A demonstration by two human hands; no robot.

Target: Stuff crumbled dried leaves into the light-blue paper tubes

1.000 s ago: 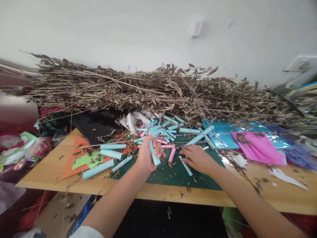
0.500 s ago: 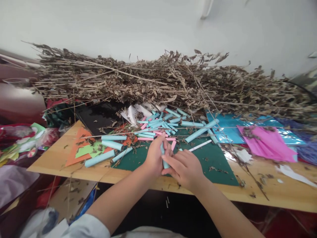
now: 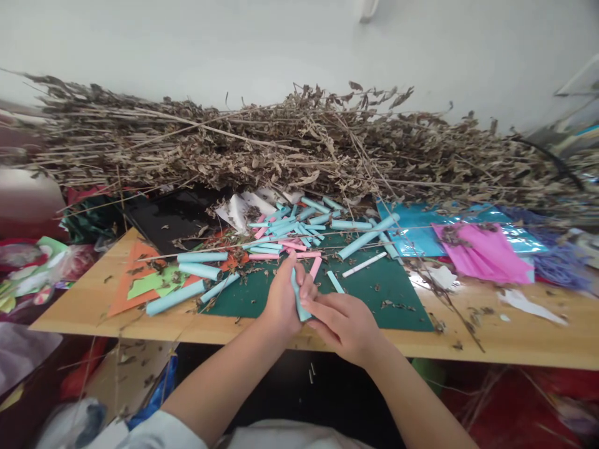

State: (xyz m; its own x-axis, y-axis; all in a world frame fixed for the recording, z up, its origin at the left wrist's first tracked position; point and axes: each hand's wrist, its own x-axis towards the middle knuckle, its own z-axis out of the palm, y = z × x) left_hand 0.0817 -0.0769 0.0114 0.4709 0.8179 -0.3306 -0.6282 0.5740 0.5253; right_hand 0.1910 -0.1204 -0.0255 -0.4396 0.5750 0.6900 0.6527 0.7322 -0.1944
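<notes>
A light blue paper roll (image 3: 298,299) lies tilted across the palm of my left hand (image 3: 281,296), whose thumb and fingers close round it. My right hand (image 3: 344,324) has its fingers bent in against the lower end of that roll, partly hiding the left fingertips. Both hands are above the front part of a dark green sheet (image 3: 393,299). Just beyond them are a pink paper roll (image 3: 316,268), a thin blue roll (image 3: 335,282) and a white stick (image 3: 364,264). A pile of blue and pink rolls (image 3: 281,231) sits further back.
Dried leafy stalks (image 3: 234,146) are heaped along the wall behind the wooden table (image 3: 75,299). Several thicker blue rolls (image 3: 175,296) lie at left by orange paper (image 3: 126,280). On the right are shiny blue film (image 3: 416,237), pink paper (image 3: 486,252) and dry leaf bits.
My right hand has drawn down and slightly away, so more of the blue roll shows. The thin blue roll behind it is more exposed. The whole view has shifted a little.
</notes>
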